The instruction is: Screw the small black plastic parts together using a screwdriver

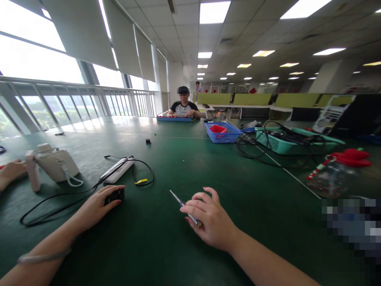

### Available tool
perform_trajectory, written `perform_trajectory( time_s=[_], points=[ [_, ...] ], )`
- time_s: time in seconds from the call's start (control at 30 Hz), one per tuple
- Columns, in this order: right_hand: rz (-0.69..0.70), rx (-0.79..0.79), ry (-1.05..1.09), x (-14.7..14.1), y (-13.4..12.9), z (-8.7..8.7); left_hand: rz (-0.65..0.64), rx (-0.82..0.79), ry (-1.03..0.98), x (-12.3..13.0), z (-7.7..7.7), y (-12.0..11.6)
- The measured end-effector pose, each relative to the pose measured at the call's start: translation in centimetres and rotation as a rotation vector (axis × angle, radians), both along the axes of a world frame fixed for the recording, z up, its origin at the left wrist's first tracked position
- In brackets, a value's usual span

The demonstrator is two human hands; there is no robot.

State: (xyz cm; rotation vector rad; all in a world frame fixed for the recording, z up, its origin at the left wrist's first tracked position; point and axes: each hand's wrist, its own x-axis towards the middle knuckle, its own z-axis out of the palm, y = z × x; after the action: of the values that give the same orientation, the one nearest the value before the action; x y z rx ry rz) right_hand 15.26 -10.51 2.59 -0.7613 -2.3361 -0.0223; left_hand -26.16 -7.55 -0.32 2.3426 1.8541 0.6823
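My left hand (pixel 99 206) is closed around a small black object (pixel 114 196) at the left of the green table (pixel 154 246). A thin screwdriver (pixel 177 198) with a pale metal shaft is held between the thumb and fingers of my right hand (pixel 205 216), its tip pointing up and left. The two hands are apart, with bare tabletop between them. Just beyond my left hand lie a white power strip (pixel 118 171) and a black cable (pixel 62 194) with a yellow tag.
A beige bottle (pixel 58 163) stands at the left beside another person's hand (pixel 13 172). Blue (pixel 223 137) and green (pixel 276 143) baskets, loose cables and a red-lidded jar (pixel 336 178) are at the right. A person (pixel 183 107) sits at the far edge.
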Motion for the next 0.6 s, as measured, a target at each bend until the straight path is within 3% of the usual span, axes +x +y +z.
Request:
perform_trajectory(
  time_s=[0.17, 0.3, 0.4, 0.53, 0.6],
  points=[
    [-0.041, -0.028, 0.069, 0.6, 0.6, 0.4, 0.001, 0.025, 0.000, 0.4, 0.3, -0.2],
    [-0.156, -0.181, 0.329, 2.3, 2.7, 0.1, -0.026, 0.071, -0.007, 2.3, 0.9, -0.7],
    [-0.182, -0.508, 0.741, 4.4, 5.1, -0.8, -0.123, 0.014, -0.004, 5.9, 2.0, -1.3],
    [-0.187, -0.846, 1.328, 7.0, 7.9, -1.9, -0.338, -0.058, -0.014, 13.3, 3.9, -1.4],
    [-0.206, -0.894, 1.408, 7.7, 8.5, -2.1, -0.439, -0.052, -0.044, 17.4, 4.6, -0.7]
  ],
)
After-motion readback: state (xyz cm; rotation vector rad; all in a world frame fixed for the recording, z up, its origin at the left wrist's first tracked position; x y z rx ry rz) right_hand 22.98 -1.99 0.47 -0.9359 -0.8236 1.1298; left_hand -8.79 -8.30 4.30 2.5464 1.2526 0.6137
